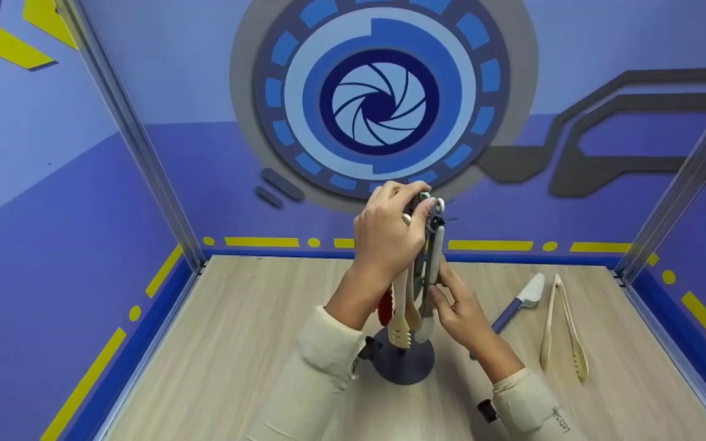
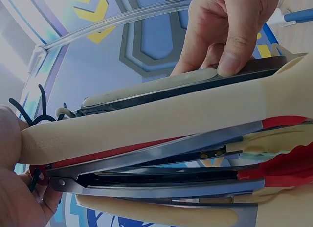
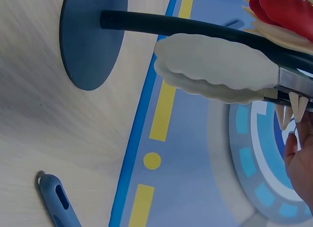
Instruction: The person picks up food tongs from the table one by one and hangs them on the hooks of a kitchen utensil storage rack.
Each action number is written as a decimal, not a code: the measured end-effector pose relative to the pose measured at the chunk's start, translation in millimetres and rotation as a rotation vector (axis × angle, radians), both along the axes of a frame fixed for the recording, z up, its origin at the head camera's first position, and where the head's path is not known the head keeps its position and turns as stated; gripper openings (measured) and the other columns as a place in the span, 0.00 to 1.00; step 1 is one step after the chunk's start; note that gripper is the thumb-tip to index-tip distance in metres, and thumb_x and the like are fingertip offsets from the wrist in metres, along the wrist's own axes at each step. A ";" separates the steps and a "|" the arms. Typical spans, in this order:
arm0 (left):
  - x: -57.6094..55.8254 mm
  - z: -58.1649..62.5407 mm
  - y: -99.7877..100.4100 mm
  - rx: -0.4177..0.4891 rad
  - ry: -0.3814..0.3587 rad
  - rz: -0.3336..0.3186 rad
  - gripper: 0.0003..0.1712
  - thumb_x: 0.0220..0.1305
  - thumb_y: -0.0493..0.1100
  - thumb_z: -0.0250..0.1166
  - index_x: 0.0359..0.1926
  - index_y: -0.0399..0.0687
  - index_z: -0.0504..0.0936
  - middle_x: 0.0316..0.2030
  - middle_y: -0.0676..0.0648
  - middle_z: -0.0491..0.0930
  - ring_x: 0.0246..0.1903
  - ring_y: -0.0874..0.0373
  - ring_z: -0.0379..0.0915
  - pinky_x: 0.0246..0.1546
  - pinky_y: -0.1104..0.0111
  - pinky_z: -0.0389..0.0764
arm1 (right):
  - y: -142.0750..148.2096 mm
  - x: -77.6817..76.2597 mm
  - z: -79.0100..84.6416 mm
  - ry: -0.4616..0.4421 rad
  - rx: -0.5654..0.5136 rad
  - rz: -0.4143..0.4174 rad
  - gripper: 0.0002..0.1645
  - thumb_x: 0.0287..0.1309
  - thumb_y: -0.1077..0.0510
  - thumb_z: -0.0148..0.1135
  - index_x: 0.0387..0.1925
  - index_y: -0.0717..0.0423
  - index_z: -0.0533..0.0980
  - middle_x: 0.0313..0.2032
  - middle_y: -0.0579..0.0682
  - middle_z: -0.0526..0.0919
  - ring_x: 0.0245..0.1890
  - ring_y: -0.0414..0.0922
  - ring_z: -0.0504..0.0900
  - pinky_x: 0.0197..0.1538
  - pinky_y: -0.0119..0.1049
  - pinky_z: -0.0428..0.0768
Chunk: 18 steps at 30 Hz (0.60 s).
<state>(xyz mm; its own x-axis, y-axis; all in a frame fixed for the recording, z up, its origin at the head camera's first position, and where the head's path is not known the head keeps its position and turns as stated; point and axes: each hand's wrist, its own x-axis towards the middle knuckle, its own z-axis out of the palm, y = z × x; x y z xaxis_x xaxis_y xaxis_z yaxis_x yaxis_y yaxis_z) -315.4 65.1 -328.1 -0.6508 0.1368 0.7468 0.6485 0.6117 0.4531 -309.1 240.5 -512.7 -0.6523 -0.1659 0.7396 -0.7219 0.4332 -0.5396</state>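
Note:
A dark utensil stand with a round base (image 1: 403, 361) carries several hanging tongs, among them cream tongs (image 2: 161, 122) and tongs with red heads (image 2: 288, 166). My left hand (image 1: 390, 229) is at the top of the stand, its thumb and fingers bent round the hook area; its grip is partly hidden. Lower on the right side, my right hand (image 1: 463, 309) pinches metal tongs with pale grips (image 2: 156, 86). Their pale scalloped heads (image 3: 210, 65) hang above the base in the right wrist view.
Right of the stand lies a utensil with a white head and blue handle (image 1: 508, 314). Beside it, cream tongs (image 1: 546, 331) lie spread on the wooden table (image 1: 255, 343). Printed blue walls and metal posts (image 1: 138, 141) border the table.

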 end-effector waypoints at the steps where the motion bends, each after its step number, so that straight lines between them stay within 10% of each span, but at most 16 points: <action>1: -0.1 -0.2 0.0 0.000 0.000 0.001 0.13 0.76 0.53 0.66 0.55 0.60 0.90 0.49 0.53 0.88 0.47 0.57 0.83 0.36 0.62 0.85 | -0.3 -0.2 -0.8 0.006 0.000 -0.003 0.41 0.72 0.74 0.57 0.82 0.61 0.58 0.65 0.58 0.82 0.51 0.37 0.81 0.53 0.28 0.80; 18: 2.3 0.4 -1.8 -0.043 0.009 0.013 0.15 0.77 0.54 0.64 0.58 0.60 0.89 0.49 0.53 0.89 0.46 0.57 0.83 0.34 0.63 0.85 | 0.3 1.3 -5.5 0.013 0.012 -0.057 0.43 0.72 0.74 0.57 0.83 0.59 0.57 0.61 0.61 0.82 0.54 0.45 0.84 0.56 0.33 0.81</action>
<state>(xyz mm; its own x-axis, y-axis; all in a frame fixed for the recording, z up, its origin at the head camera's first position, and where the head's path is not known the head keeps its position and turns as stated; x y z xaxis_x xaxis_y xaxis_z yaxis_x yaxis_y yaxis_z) -313.1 63.3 -327.7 -0.6459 0.1601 0.7465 0.6441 0.6391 0.4202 -307.7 240.8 -518.3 -0.6510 -0.1376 0.7465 -0.7029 0.4807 -0.5243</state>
